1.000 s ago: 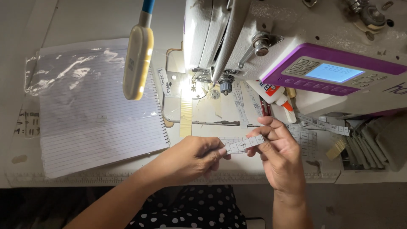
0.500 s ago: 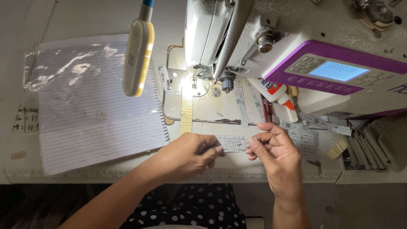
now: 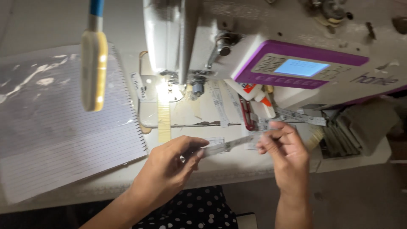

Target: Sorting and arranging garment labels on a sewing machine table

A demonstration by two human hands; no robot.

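At the bottom of the frame a dark polka-dot garment (image 3: 190, 212) lies under both forearms. Just above it, in the lower middle, the left hand (image 3: 169, 167) and the right hand (image 3: 284, 148) hold a narrow printed label strip (image 3: 227, 145) stretched between them over the front edge of the table (image 3: 237, 169). The left grip is clamped on the strip's left end, thumb against fingers; the right grip looks pinched on the other end, though blur makes the contact hard to tell. Left of the hands lies a lined spiral notebook (image 3: 68, 144) with a clear plastic bag (image 3: 29, 85) at its far side. Beyond the hands, more label strips (image 3: 218, 101) and red-handled scissors (image 3: 246, 114) lie on the machine bed. The sewing machine (image 3: 178, 38) fills the upper middle, its purple control panel (image 3: 296, 65) at upper right. A yellow lamp (image 3: 93, 70) hangs at upper left.
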